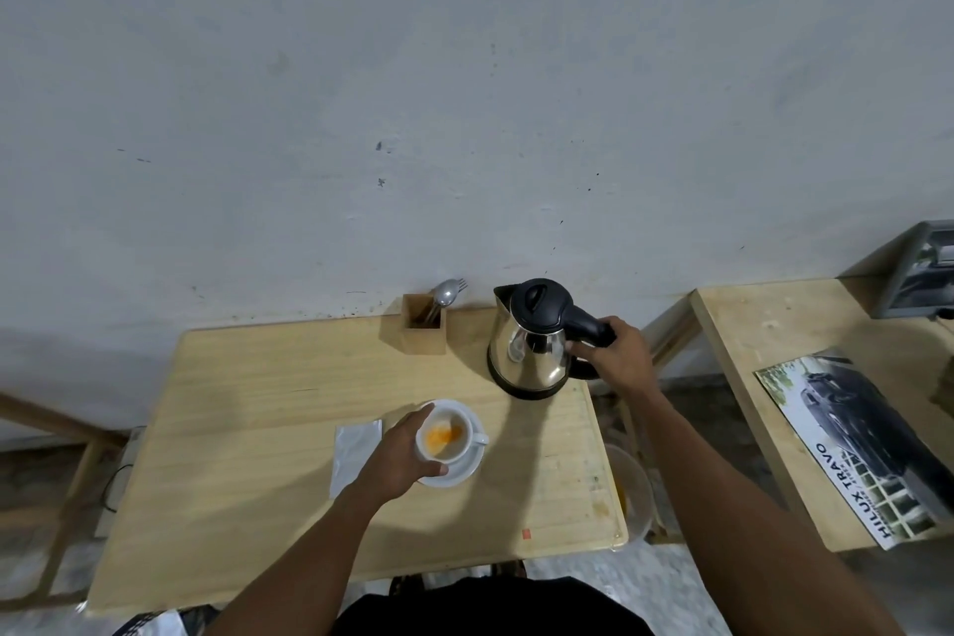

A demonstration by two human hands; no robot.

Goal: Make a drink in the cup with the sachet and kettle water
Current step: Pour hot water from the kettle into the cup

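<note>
Powder (orange, already emptied from the sachet) lies in the cup, which stands on its saucer on the tabletop. The left hand has its grip closed around the cup. The right hand is closed on the handle of the kettle, which seems to rest on the tabletop. Pouring comes next: lift, then tilt the spout slowly over the cup.
</note>
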